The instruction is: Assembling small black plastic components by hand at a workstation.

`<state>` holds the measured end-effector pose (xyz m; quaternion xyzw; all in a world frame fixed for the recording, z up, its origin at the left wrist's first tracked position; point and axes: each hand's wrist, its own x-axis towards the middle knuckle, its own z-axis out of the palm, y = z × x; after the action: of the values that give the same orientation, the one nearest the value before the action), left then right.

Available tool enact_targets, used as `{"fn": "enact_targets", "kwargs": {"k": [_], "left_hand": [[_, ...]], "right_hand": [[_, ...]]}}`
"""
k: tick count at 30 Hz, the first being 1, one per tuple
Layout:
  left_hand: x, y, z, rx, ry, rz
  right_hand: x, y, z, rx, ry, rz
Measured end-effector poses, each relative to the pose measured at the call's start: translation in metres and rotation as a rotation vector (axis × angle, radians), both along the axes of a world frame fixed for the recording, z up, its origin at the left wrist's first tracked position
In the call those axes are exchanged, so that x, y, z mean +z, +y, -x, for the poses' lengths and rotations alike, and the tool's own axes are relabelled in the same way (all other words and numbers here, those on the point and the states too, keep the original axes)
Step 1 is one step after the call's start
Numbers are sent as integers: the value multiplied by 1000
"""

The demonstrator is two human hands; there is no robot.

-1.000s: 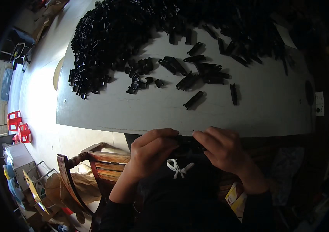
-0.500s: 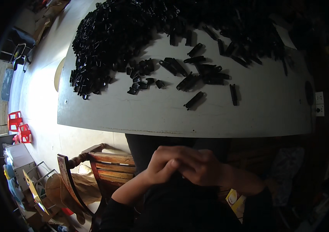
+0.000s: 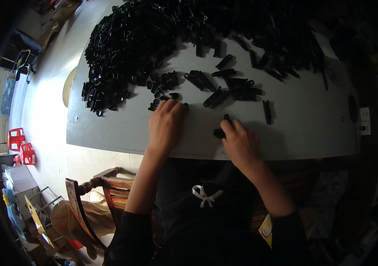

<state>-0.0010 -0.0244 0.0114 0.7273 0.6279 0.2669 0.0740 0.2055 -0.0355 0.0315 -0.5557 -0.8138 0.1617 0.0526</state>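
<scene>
My left hand (image 3: 167, 126) reaches over the table's near part, fingers bent down and closed at a small black piece (image 3: 186, 105) by its fingertips; the fingers partly hide it. Just beyond lie several small curved black pieces (image 3: 157, 86). To the right, my right hand (image 3: 242, 144) pinches a long narrow black piece (image 3: 219, 133) between thumb and fingers, low over the tabletop. Part of it is covered by the fingers. Similar long black pieces (image 3: 238, 88) lie loosely grouped ahead, and a single long piece (image 3: 267, 111) rests right of them.
A large heap of small black pieces (image 3: 122, 53) covers the far left of the pale table (image 3: 113, 128). More long pieces lie in shadow at the far right. A wooden chair (image 3: 118, 193) stands at the lower left, and red stools (image 3: 27, 153) are on the floor.
My hands, clasped together over my lap before, have parted and moved forward onto the table. The right hand has taken hold of the nearest long black piece; the left has come to the small pieces.
</scene>
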Motion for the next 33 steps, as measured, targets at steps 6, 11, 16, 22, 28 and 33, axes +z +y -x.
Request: {"fn": "enact_targets", "kwargs": {"k": [6,11,16,22,28,33], "left_hand": [[21,-49,-20,-169,-559,124],[45,-67,-25,-212,-607,113],[53,-71,-26,-260,-601,100],[56,-74,-24,-357,-559,37],[46,-82,-23,-424,-654,164],[46,-87,-46,-607,-1368,374]], "right_hand": [[16,-21,-26,75,433,-129],[36,-28,-28,207,416,-203],[45,-29,-28,266,402,-216],[49,-31,-32,334,362,-194],[42,-39,-33,458,415,-132],[40,-57,-7,558,642,-191]]}}
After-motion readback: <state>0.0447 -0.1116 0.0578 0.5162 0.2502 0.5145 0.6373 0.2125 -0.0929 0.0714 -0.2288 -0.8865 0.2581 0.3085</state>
